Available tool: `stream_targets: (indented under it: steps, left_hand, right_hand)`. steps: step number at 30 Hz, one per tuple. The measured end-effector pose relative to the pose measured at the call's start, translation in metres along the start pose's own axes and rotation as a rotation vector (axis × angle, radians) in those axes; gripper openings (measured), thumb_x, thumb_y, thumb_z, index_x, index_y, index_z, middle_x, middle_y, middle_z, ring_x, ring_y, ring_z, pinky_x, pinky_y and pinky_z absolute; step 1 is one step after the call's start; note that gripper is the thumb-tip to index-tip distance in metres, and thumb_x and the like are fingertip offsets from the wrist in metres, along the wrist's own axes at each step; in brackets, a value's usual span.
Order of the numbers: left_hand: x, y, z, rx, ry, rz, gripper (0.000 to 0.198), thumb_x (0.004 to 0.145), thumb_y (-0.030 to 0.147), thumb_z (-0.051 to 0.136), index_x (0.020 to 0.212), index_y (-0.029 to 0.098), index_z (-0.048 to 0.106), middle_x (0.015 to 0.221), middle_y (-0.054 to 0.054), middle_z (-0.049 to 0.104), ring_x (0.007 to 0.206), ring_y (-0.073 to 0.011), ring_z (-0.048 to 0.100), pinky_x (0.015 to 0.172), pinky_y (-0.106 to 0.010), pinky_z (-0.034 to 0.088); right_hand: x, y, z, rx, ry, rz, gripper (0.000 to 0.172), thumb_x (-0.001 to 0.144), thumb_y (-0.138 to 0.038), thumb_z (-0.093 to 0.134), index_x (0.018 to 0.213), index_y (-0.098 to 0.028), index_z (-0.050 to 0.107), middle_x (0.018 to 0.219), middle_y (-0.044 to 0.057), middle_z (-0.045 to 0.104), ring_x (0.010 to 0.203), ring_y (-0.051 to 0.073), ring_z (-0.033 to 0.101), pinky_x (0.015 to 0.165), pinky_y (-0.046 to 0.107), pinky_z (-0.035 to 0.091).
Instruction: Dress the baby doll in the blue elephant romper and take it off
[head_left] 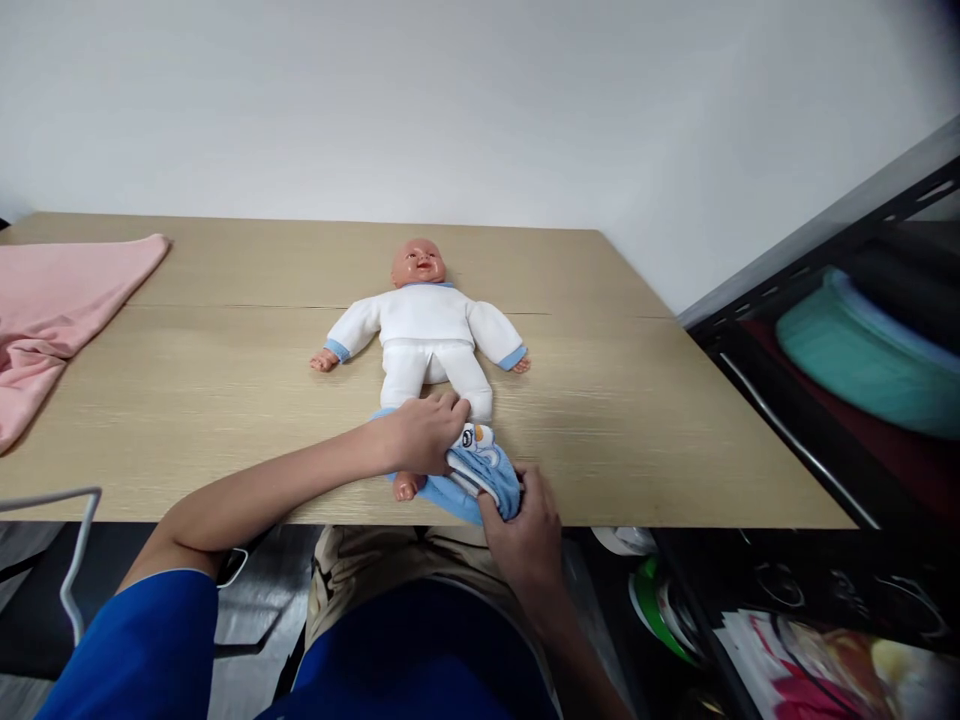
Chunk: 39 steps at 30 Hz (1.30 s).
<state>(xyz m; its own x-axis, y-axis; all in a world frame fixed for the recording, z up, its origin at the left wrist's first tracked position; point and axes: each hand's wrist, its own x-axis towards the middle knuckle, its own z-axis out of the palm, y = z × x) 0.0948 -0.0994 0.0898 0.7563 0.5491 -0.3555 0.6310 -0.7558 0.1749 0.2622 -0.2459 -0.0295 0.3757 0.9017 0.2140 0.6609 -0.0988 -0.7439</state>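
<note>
A baby doll lies on its back on the table, head away from me, in a white padded suit with blue cuffs. Light blue baby pants with a cartoon face are bunched around its lower legs. One bare doll foot pokes out of the blue cloth on the left; the other foot is hidden. My left hand lies across the doll's shins, its fingers curled on the upper edge of the pants. With thumb and fingers, my right hand grips the bunched cloth at the lower right.
The wooden table stands against a white wall. A pink cloth lies at its left end. To the right are a black shelf with a teal bowl-like container and colourful packets below. A white metal frame is at lower left.
</note>
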Motion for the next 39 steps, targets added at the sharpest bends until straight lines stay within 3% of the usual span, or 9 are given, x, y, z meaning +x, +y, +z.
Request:
stream_targets:
  steps: [4,7,10,20,26,33,36,39]
  left_hand:
    - [0.009,-0.007,0.004,-0.088,0.023,0.033,0.058,0.091,0.031,0.087,0.135,0.012,0.055,0.143,-0.024,0.071,0.139,-0.0410,0.069,0.109,-0.045,0.059]
    - [0.015,-0.015,0.010,-0.233,0.074,0.060,0.058,0.090,0.039,0.089,0.130,0.016,0.054,0.133,-0.020,0.076,0.126,-0.0378,0.075,0.101,-0.041,0.058]
    - [0.020,-0.024,0.015,-0.377,0.108,0.079,0.061,0.088,0.045,0.093,0.126,0.019,0.053,0.126,-0.017,0.077,0.116,-0.0363,0.077,0.093,-0.039,0.057]
    - [0.027,-0.044,0.024,-0.762,0.294,0.240,0.068,0.082,0.049,0.093,0.127,0.022,0.050,0.112,-0.008,0.076,0.096,-0.0284,0.074,0.085,-0.041,0.055]
    - [0.015,-0.046,0.019,-0.848,0.272,0.288,0.067,0.082,0.049,0.094,0.126,0.022,0.050,0.111,-0.007,0.075,0.095,-0.0269,0.073,0.082,-0.038,0.054]
    - [0.013,-0.054,0.026,-0.793,0.330,0.328,0.060,0.085,0.045,0.091,0.127,0.022,0.055,0.108,-0.005,0.074,0.095,-0.0273,0.072,0.082,-0.038,0.053]
    - [0.013,-0.058,0.027,-0.786,0.325,0.374,0.042,0.088,0.034,0.085,0.120,0.020,0.061,0.107,-0.005,0.073,0.095,-0.0254,0.070,0.083,-0.037,0.054]
    - [0.013,-0.064,0.025,-0.818,0.301,0.408,0.025,0.096,0.030,0.079,0.114,0.018,0.068,0.110,-0.007,0.073,0.099,-0.0245,0.069,0.089,-0.038,0.056]
  right_hand:
    - [0.004,0.001,0.001,0.084,0.120,-0.023,0.038,0.090,-0.039,0.063,0.123,-0.023,0.067,0.120,0.017,0.079,0.112,0.038,0.075,0.101,0.054,0.061]
    - [0.007,0.009,0.004,0.130,0.084,0.081,0.037,0.092,-0.042,0.061,0.122,-0.024,0.070,0.109,0.012,0.083,0.100,0.035,0.077,0.090,0.048,0.060]
    - [0.013,0.015,0.008,0.212,0.065,0.113,0.037,0.089,-0.042,0.062,0.119,-0.023,0.071,0.105,0.010,0.083,0.097,0.033,0.077,0.091,0.046,0.061]
    - [0.032,0.011,0.015,0.711,-0.016,0.200,0.055,0.081,-0.035,0.085,0.132,-0.023,0.066,0.123,0.011,0.085,0.112,0.030,0.084,0.099,0.044,0.070]
    - [0.028,0.004,0.011,0.681,-0.034,0.061,0.057,0.088,-0.039,0.095,0.136,-0.026,0.067,0.127,0.012,0.081,0.112,0.029,0.082,0.096,0.043,0.071]
    - [0.058,0.010,-0.005,0.591,-0.080,-0.215,0.050,0.093,-0.025,0.086,0.140,-0.029,0.070,0.154,0.014,0.069,0.146,0.032,0.069,0.113,0.046,0.067]
    - [0.079,0.015,-0.016,0.536,-0.201,-0.236,0.049,0.093,-0.019,0.079,0.140,-0.029,0.072,0.138,0.010,0.079,0.128,0.029,0.078,0.108,0.043,0.067]
    - [0.104,0.018,-0.026,0.408,-0.304,-0.276,0.037,0.090,-0.022,0.080,0.126,-0.028,0.078,0.118,0.005,0.085,0.107,0.028,0.082,0.092,0.040,0.067]
